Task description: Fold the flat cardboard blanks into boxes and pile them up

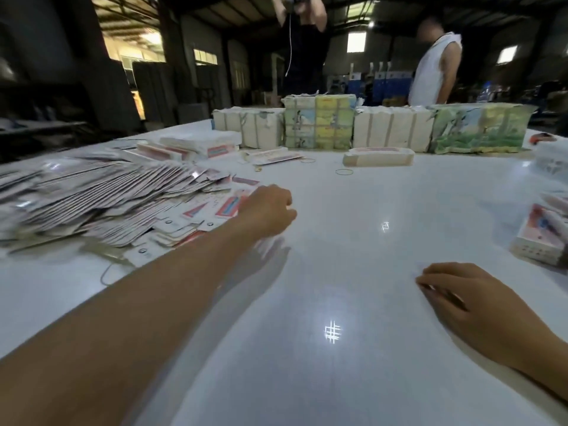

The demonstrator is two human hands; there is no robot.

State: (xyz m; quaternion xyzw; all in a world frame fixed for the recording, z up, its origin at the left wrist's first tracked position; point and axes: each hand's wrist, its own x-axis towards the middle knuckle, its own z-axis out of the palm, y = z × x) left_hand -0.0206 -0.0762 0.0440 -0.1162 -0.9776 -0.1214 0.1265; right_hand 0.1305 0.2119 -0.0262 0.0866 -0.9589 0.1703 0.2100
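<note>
Left hand: I see my left hand (266, 210) stretched out to the near right edge of the heap of flat blanks (101, 198), fingers curled under at the top sheets; I cannot tell whether it has hold of one.
Right hand: my right hand (470, 298) rests palm down on the white table (338, 272), near right, fingers relaxed and holding nothing, well apart from the left.
Flat blanks: a wide, slumped spread on the left of the table, printed pink and blue, overlapping like fanned cards.
Folded boxes: a small pile (544, 238) at the right edge of the table; one more box (378, 155) lies alone farther off, near the middle.
Bundles: a row of wrapped bundles (368, 127) stands along the far side, some plain white, some with green and yellow print.
Rubber bands: one band (344, 171) lies loose on the table just this side of the lone box.
People: two people (436, 66) stand beyond the far edge.
</note>
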